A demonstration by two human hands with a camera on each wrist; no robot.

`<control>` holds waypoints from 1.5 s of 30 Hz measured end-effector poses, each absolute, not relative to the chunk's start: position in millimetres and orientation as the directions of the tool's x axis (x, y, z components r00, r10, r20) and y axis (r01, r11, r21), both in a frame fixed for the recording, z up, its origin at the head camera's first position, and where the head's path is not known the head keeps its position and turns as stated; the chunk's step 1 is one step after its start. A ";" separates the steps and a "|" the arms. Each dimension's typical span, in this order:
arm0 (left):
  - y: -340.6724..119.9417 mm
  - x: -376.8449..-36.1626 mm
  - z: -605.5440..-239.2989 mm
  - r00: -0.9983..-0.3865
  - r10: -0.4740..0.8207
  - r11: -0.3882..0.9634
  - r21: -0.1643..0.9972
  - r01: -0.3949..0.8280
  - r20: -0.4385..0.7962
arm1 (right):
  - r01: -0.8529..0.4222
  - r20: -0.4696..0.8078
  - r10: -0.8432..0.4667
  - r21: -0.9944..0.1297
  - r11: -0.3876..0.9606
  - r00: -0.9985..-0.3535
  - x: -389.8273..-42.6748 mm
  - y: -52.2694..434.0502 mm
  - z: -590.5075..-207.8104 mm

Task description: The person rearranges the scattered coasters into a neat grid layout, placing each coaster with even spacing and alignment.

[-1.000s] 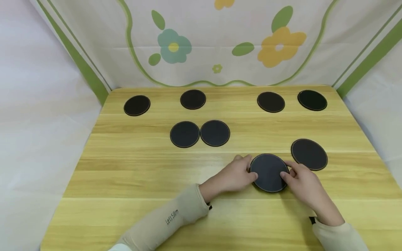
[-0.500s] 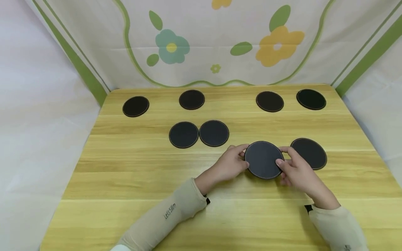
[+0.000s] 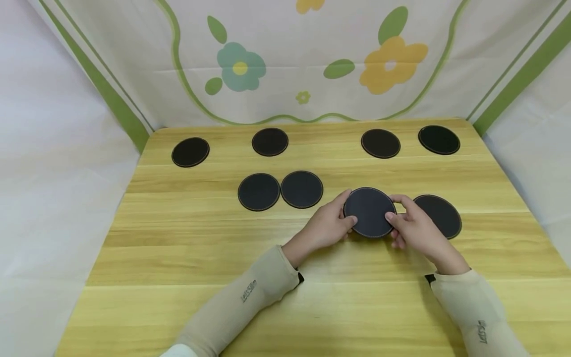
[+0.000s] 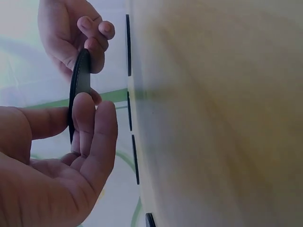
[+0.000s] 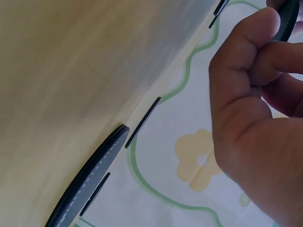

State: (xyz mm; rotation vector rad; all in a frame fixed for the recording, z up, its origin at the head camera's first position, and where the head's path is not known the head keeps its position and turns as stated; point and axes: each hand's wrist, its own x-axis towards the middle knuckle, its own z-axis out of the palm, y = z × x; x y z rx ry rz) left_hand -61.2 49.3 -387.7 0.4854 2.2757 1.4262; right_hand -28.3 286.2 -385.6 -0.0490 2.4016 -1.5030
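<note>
Between both hands is a black round coaster (image 3: 370, 212) with a stitched rim. My left hand (image 3: 325, 225) pinches its left edge, thumb on the top face and fingers beneath. On the opposite edge, my right hand (image 3: 419, 228) grips it the same way. The left wrist view shows this coaster (image 4: 81, 78) edge-on, held up off the table. Just right of the right hand, partly covered by it, another black coaster (image 3: 441, 216) lies flat. Two more coasters, one on the left (image 3: 258, 192) and one on the right (image 3: 302, 189), lie edge to edge left of the hands.
Along the far side of the wooden table (image 3: 178, 258) lie several coasters: one far left (image 3: 190, 152), one left of centre (image 3: 269, 142), one right of centre (image 3: 380, 144) and one far right (image 3: 439, 140). A white flowered cloth (image 3: 285, 49) hangs behind the table.
Both hands have lifted the coaster from low over the table and carried it away from the person and slightly left. The other coasters lie where they were.
</note>
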 end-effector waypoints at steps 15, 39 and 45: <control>51.7 -86.5 -399.1 -0.868 0.452 0.447 0.894 0.020 -0.207 | 0.178 -0.278 -0.170 -0.878 0.445 -0.946 -61.0 277.7 -385.7; 46.0 -125.7 -405.0 -0.864 0.372 0.415 0.893 -0.174 -0.341 | 0.289 -0.396 -0.195 -0.861 0.418 -0.898 -114.7 266.6 -393.3; 46.0 -128.1 -404.6 -0.875 0.335 0.430 0.883 -0.187 -0.348 | 0.323 -0.446 -0.179 -0.823 0.467 -0.877 -120.1 262.0 -394.2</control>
